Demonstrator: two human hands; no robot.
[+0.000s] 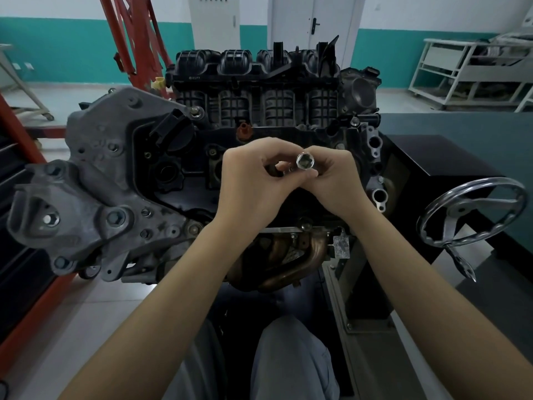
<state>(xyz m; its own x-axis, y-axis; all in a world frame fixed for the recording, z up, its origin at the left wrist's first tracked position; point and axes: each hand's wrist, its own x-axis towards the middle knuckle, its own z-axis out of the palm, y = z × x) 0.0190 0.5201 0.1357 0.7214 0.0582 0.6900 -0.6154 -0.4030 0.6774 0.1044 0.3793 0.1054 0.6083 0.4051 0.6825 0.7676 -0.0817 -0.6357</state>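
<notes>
Both hands meet, touching at the fingertips. The right hand (334,180) pinches a chrome socket (305,161) between thumb and fingers, its open end facing up. The left hand (251,180) curls round a dark tool piece (273,169) just beside the socket, mostly hidden. Under and beyond the hands sits the engine (115,174); a steel handwheel (473,212) lies well right of the right hand

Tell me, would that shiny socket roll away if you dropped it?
Probably: the socket looks round, so it may roll. It looks like solid metal, so it is likely stiff and heavy for its size. Its polished surface may be slippery; the right hand pinches it with its fingertips.
</notes>
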